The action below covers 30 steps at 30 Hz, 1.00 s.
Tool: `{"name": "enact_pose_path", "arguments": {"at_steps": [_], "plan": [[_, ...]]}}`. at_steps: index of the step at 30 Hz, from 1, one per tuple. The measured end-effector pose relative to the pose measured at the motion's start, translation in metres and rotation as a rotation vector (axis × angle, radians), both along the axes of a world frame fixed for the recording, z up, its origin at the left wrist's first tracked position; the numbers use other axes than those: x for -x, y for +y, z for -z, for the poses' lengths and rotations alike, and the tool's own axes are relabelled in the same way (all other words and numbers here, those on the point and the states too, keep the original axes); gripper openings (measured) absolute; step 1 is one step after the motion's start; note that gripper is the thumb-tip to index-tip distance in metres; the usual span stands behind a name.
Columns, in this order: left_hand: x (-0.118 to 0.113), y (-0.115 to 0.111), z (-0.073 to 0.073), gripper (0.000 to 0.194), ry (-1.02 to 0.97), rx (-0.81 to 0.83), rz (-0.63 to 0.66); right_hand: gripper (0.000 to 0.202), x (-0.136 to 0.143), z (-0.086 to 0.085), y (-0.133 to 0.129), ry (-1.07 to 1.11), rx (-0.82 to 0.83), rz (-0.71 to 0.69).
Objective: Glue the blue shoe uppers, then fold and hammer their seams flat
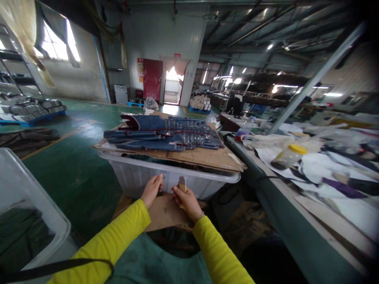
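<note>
My right hand (187, 201) is wrapped round a small flat tool (182, 184) with a rounded, pale tip pointing up. To its left my left hand (152, 191) is closed in a pinch; what lies between its fingers, if anything, is too small to make out. Both hands are above a brown cardboard piece (166, 213), in front of a grey plastic bin (133, 175). Blue denim pieces (148, 136) with dark red edges lie stacked on a cardboard sheet (204, 156) across the top of the bin.
A long table (296, 197) at the right bears papers, fabric scraps and a yellow-lidded jar (288, 156). Another bin (55, 221) with dark green cloth stands at the lower left. Bundles on a blue pallet (32, 110) sit farther left.
</note>
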State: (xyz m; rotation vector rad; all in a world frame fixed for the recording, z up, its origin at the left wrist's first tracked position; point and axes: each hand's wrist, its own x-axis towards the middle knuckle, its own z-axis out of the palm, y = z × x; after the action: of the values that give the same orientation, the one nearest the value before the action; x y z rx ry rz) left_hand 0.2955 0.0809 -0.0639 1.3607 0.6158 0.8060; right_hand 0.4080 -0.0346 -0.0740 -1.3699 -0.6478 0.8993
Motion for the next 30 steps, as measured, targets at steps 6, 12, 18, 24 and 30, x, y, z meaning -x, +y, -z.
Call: {"name": "enact_pose_path", "arguments": {"at_steps": [6, 12, 18, 24, 30], "plan": [[0.030, 0.043, -0.019, 0.053, 0.187, -0.069, -0.104, 0.042, -0.005, -0.003, -0.003, 0.077, -0.061, 0.014], [0.018, 0.053, -0.024, 0.061, 0.366, -0.382, 0.137, 0.043, -0.006, -0.003, -0.001, 0.181, -0.101, 0.012], [-0.014, 0.057, -0.031, 0.048, 0.750, -0.632, 0.232, 0.044, -0.005, 0.000, -0.002, 0.200, -0.102, 0.019], [-0.038, 0.056, -0.030, 0.037, 0.583, -0.725, 0.286, 0.048, -0.005, -0.006, -0.003, 0.279, -0.087, 0.037], [-0.057, 0.034, -0.024, 0.019, 0.467, -0.592, 0.286, 0.045, -0.005, -0.014, -0.004, 0.416, -0.121, 0.011]]}}
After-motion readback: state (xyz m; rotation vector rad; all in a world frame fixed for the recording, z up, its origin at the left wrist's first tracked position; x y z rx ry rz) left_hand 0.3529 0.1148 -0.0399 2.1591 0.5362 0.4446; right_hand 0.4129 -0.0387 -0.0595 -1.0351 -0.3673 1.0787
